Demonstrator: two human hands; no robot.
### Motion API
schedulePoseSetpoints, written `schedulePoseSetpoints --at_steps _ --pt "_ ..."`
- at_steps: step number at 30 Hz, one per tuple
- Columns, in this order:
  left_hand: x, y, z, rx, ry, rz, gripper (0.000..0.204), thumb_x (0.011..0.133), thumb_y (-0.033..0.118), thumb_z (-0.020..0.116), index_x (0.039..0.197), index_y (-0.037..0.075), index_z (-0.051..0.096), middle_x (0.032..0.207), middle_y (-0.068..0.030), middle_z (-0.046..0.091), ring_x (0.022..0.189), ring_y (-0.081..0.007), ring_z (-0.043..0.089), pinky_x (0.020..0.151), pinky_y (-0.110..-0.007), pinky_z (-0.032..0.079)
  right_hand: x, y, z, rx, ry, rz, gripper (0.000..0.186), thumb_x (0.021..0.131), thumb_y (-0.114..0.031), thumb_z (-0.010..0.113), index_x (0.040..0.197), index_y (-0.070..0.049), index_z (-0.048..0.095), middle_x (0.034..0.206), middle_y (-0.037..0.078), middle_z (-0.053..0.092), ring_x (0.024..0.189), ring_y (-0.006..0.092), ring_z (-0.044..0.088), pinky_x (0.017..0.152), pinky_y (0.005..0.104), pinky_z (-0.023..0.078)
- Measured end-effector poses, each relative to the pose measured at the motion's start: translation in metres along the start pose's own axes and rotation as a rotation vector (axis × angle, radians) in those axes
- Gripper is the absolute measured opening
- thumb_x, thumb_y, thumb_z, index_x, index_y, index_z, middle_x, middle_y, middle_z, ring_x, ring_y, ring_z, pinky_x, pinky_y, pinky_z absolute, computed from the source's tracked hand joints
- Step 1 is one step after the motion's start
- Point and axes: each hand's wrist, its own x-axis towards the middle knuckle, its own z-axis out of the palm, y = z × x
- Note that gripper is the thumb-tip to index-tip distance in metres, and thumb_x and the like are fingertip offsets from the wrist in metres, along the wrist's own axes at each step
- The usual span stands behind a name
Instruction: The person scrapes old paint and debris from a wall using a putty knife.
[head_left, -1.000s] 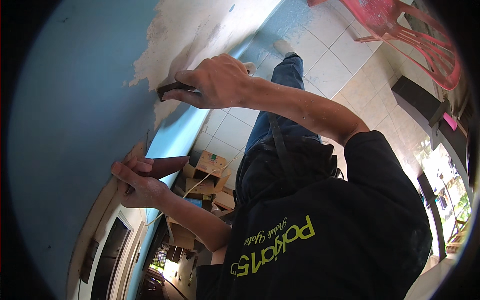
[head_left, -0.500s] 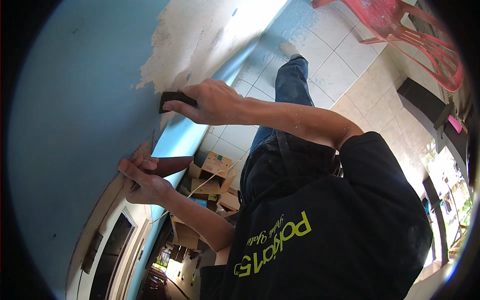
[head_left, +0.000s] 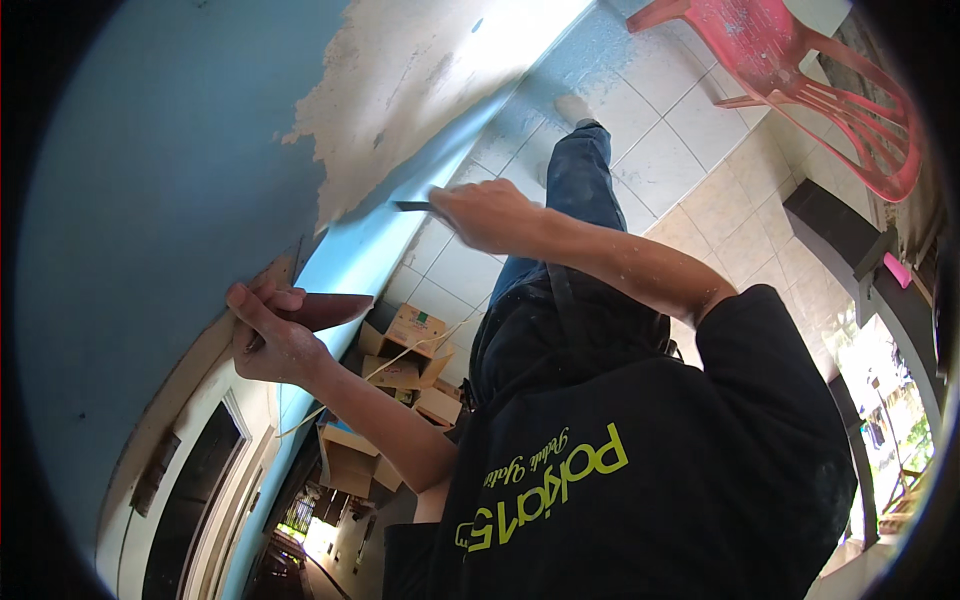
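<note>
My right hand [head_left: 490,215] is closed on a dark flat scraper [head_left: 413,206] and is slightly blurred, held out from the wall over the floor. My left hand [head_left: 275,340] grips a reddish-brown flat blade [head_left: 333,310] beside the blue wall [head_left: 160,200], near a cracked pale strip above a door. A large ragged pale patch [head_left: 380,80] on the wall shows bare, scuffed surface.
A red plastic chair [head_left: 760,50] stands at upper right. Cardboard boxes [head_left: 420,330] and a pale cord lie below the wall. My leg [head_left: 580,170] rests on the tiled floor [head_left: 670,150]. A dark frame with a pink item is at right; a door [head_left: 190,500] is lower left.
My right hand has left the edge of the pale patch and moved rightward with the scraper. My left hand has shifted slightly upward, still holding its blade.
</note>
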Motion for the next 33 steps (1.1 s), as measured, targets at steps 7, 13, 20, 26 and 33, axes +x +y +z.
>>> schedulePoseSetpoints --at_steps 7,13,20,26,33 --pt "0.0 -0.002 -0.004 0.019 0.0 0.008 0.051 0.087 0.047 0.066 0.064 0.001 0.063 0.048 -0.0033 0.055 0.046 -0.0153 0.056 0.055 -0.031 0.05 -0.006 -0.012 -0.005 0.385 0.164 -0.006 0.028 0.097 -0.03 0.052 0.1 -0.002 0.054 0.07 0.014 0.06 0.059 0.0286 0.059 0.055 0.0424 0.044" --pt "-0.001 -0.001 -0.001 0.014 -0.012 -0.021 0.052 0.086 0.048 0.067 0.063 0.001 0.063 0.048 -0.0031 0.056 0.047 -0.0157 0.057 0.06 -0.033 0.051 0.025 -0.02 -0.025 0.498 0.26 0.039 0.041 0.1 -0.039 0.046 0.088 -0.003 0.06 0.051 0.009 0.054 0.04 0.0212 0.05 0.043 0.0342 0.04" --pt "-0.001 -0.001 -0.003 0.002 -0.007 0.011 0.052 0.085 0.049 0.067 0.064 0.002 0.064 0.048 -0.0028 0.056 0.048 -0.0157 0.058 0.06 -0.033 0.051 0.045 -0.021 -0.03 0.367 0.332 0.027 0.044 0.097 -0.044 0.05 0.088 -0.003 0.064 0.053 0.011 0.059 0.041 0.0219 0.057 0.044 0.0332 0.045" --pt "0.001 -0.003 -0.002 -0.017 -0.016 0.029 0.051 0.086 0.049 0.067 0.065 0.002 0.065 0.049 -0.0026 0.056 0.046 -0.0148 0.057 0.056 -0.031 0.051 0.053 -0.014 -0.052 0.119 0.308 -0.055 0.044 0.096 -0.045 0.05 0.088 -0.005 0.066 0.052 0.009 0.06 0.042 0.0217 0.058 0.046 0.0334 0.048" --pt "-0.001 0.0 -0.001 -0.025 -0.03 0.047 0.049 0.088 0.046 0.065 0.064 0.003 0.063 0.049 -0.0024 0.055 0.046 -0.0141 0.056 0.053 -0.03 0.05 0.043 -0.028 -0.07 -0.023 0.33 -0.018 0.044 0.096 -0.048 0.049 0.089 -0.007 0.066 0.052 0.008 0.06 0.045 0.0232 0.061 0.047 0.0365 0.049"
